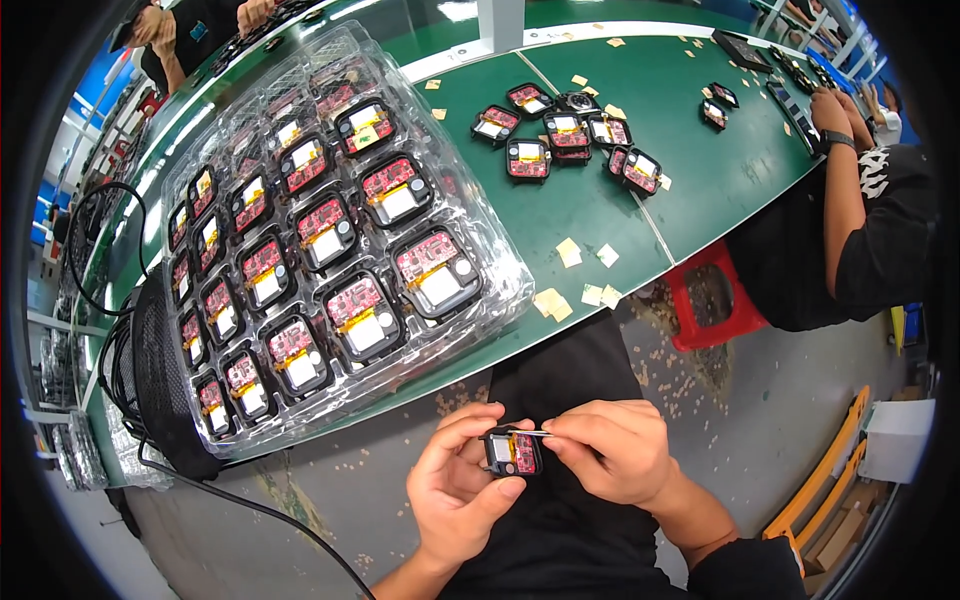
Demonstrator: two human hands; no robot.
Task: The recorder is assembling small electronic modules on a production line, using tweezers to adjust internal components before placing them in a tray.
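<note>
Above my lap, my left hand (458,490) grips an open watch case (512,453) by its edges. Inside the black frame show a red circuit board, a white block and a bit of yellow. My right hand (615,450) pinches thin metal tweezers (533,432), their tip at the upper edge of the case; whether the tip holds anything is too small to tell. On the table in front of me, to the left, a clear plastic tray (500,290) holds many similar watch cases (437,272) in rows.
More watch cases (566,132) lie loose on the green table (640,100), among yellowish paper scraps (569,252). A black cable (260,507) hangs at the left beside a black mesh bag (170,370). At the right, a co-worker (840,220) sits by a red stool (715,300).
</note>
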